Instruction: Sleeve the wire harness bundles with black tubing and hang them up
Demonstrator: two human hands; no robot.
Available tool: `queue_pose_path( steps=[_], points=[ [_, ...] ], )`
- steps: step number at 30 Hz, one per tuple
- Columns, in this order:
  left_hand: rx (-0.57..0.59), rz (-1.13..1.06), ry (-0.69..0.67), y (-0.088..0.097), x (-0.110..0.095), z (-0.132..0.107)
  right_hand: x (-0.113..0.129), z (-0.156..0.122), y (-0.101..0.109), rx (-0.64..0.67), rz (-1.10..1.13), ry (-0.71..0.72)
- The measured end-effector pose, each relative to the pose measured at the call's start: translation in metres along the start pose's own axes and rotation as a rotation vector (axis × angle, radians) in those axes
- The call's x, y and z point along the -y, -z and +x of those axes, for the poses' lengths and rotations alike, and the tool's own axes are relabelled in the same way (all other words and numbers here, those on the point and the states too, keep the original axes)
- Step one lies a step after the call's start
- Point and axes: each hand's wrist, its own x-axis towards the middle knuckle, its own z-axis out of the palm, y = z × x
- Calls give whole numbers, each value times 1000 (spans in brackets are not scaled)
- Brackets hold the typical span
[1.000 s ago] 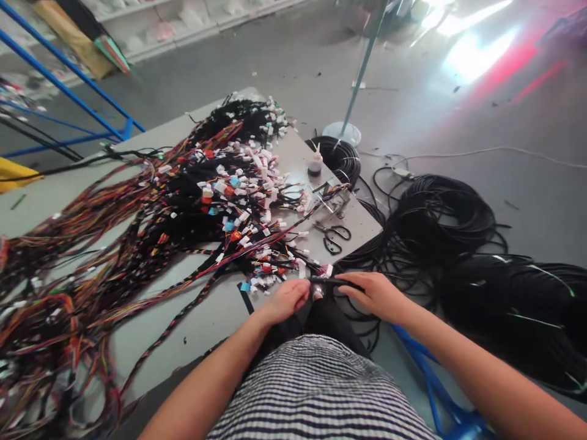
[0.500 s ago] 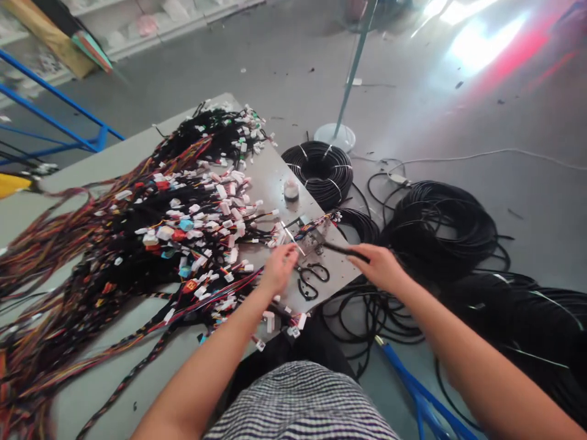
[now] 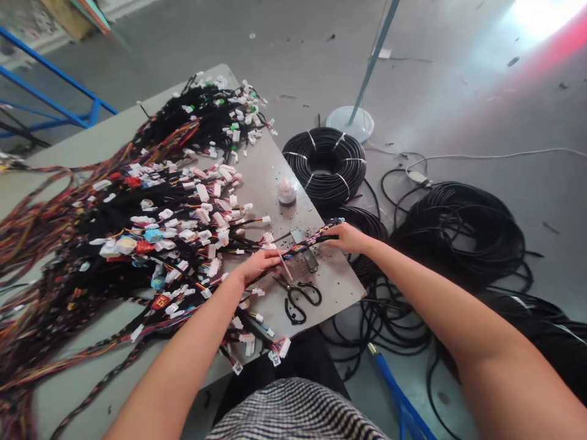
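Your left hand, half-closed, and your right hand, pinching, hold a braided wire harness; scissors lie at six o'clock.

The left hand hides a stretch of the braided wire harness, and the right hand covers its end. A metal piece lies partly hidden beneath, its kind unclear. Blurred wire ends run past the picture's left edge, beyond the tabletop. Connector markings are too small to read.
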Motion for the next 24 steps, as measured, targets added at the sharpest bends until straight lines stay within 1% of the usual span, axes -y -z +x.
queue_pose_path(
  steps=[2, 4, 6, 8, 10, 12, 14, 15, 19, 22, 24],
  points=[
    [94, -100, 15, 5, -4, 7, 13, 19, -3, 104, -134, 34],
    [161, -157, 47, 9, -6, 14, 28, 32, -10, 175, -293, 35],
    [204, -180, 80, 10, -7, 18, 39, 37, -17, 205, -414, 36],
    [225, -193, 93, 10, -6, 19, 43, 36, -22, 209, -482, 29],
    [215, -208, 79, 8, -5, 17, 40, 31, -24, 187, -526, -34],
    [176, -225, 54, 5, -3, 14, 35, 28, -24, 156, -568, -140],
    [132, -228, 35, 3, 0, 9, 34, 30, -26, 162, -609, -203],
    [115, -224, 24, 1, 1, 7, 37, 33, -28, 185, -632, -211],
    [79, -244, -7, -7, 2, 1, 53, 42, -41, 274, -698, -171],
    [58, -275, 51, -17, -2, 5, 51, 38, -41, 240, -696, -145],
    [40, -255, 79, -22, -4, 8, 42, 33, -38, 168, -677, -142]
  ],
)
